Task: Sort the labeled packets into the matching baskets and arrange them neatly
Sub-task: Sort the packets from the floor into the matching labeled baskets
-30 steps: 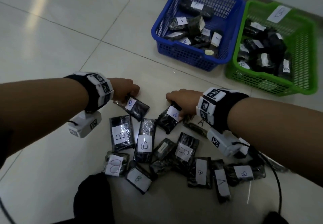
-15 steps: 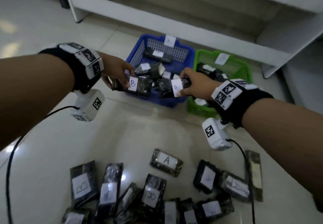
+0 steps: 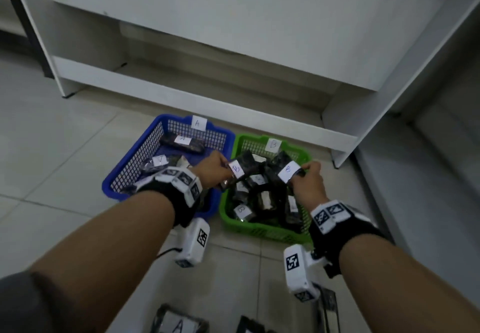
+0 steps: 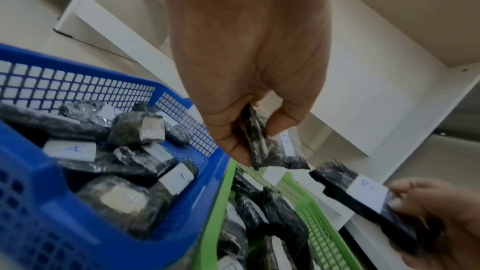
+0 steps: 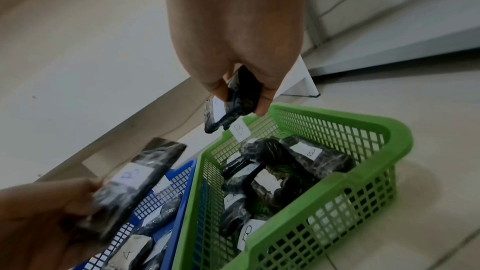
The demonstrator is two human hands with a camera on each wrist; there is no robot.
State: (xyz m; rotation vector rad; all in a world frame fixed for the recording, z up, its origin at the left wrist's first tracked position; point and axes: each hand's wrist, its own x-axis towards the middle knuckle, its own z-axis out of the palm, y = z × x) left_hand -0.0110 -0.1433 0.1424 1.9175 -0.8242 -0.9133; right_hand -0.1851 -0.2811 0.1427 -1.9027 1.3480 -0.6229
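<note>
Blue basket (image 3: 135, 166) marked A sits left, touching green basket (image 3: 262, 231) marked B. Left hand (image 3: 211, 168) pinches a B packet (image 3: 242, 168) over the shared rim, long axis pointing right into the green one. Right hand (image 3: 307, 182) fingers clamp another B packet (image 3: 283, 169) above the green interior; it's nearer the drop.

A paper tag (image 3: 199, 123) on the back rim of the blue basket (image 3: 135, 166) reads "A", and the tag (image 3: 273, 144) on the green basket (image 3: 262, 231) reads "B". The packet (image 3: 240, 168) held in the left hand (image 3: 211, 169) has a white label with a handwritten "B", and so does the packet (image 3: 284, 168) in the right hand (image 3: 307, 179). A packet (image 3: 241, 210) lying in the green basket shows "B". One packet (image 3: 181, 140) in the blue basket shows "A", and a packet (image 3: 179, 323) on the floor shows "A". The wristbands (image 3: 181, 179) carry black-and-white square code markers, not readable as text.
</note>
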